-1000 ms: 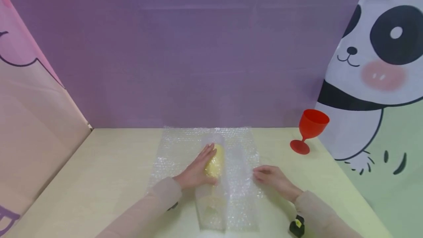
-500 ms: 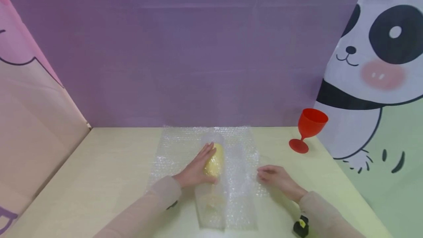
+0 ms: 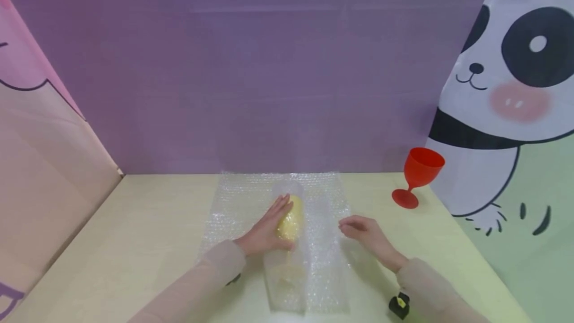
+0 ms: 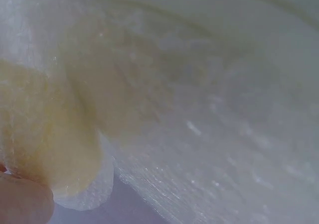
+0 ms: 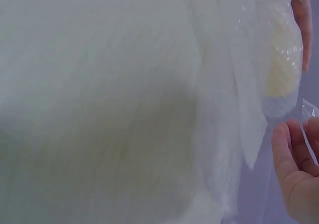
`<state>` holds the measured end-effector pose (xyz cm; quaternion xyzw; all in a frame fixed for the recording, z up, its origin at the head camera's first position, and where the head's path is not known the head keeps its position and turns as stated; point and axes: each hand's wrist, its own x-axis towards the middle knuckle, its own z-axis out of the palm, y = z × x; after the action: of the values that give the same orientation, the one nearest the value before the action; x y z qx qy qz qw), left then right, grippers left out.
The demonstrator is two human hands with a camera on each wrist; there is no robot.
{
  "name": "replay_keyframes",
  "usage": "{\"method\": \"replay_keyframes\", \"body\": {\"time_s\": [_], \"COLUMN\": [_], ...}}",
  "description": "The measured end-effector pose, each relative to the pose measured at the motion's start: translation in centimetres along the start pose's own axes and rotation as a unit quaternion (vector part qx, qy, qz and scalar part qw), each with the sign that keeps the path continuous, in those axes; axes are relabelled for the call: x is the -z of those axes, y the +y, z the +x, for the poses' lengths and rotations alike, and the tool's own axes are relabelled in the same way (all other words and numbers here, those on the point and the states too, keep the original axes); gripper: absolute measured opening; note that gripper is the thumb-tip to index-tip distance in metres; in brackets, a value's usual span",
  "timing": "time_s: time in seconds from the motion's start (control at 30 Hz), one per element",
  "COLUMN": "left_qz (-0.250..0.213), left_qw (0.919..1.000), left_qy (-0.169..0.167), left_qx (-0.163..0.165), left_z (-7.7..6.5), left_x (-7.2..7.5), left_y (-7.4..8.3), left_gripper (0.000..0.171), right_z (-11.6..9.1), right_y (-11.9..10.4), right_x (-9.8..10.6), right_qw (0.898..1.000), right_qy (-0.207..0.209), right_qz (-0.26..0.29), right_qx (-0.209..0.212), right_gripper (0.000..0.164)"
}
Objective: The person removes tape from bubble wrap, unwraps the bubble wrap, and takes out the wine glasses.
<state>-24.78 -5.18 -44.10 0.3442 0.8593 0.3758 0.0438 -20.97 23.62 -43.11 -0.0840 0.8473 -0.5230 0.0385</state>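
Note:
A yellow goblet lies on its side under clear bubble wrap, its pale foot toward the near edge of the table. My left hand grips its bowl through the wrap, fingers on the far side and thumb on the near side. In the left wrist view, a fingertip rests against the wrapped yellow bowl. Over the right edge of the wrap hovers my right hand, fingers loosely bent together. The right wrist view shows this hand beside the wrap, with nothing visible between its fingertips.
A red goblet stands at the back right of the pale table. A small black object with a yellow mark is by the right sleeve. A purple backdrop rises behind, and printed panels flank both sides.
My right hand shifts slightly right along the wrap's edge, then rises a little and comes back left. The left hand stays on the wrapped goblet.

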Motion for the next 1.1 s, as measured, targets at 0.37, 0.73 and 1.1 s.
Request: {"method": "replay_keyframes", "body": {"time_s": [0.37,0.73,1.1], "left_qz": [0.01,0.044,0.087], "left_qw": [0.9999,0.9984,0.9949], "left_qy": [-0.001,-0.012,-0.039], "left_qx": [0.008,0.034,0.033], "left_z": [0.1,-0.7,-1.1], "left_x": [0.0,1.4,2.5], "left_y": [0.3,0.6,1.6], "left_gripper": [0.101,0.103,0.099], "right_z": [1.2,-0.1,-1.2], "right_y": [-0.2,0.6,-0.2], "right_x": [-3.8,-3.5,-3.7], "right_qw": [0.94,0.85,0.827], "right_qy": [0.009,-0.101,-0.142], "right_qz": [-0.303,-0.466,-0.507], "right_qx": [0.154,0.225,0.196], "right_gripper": [0.018,0.03,0.038]}}
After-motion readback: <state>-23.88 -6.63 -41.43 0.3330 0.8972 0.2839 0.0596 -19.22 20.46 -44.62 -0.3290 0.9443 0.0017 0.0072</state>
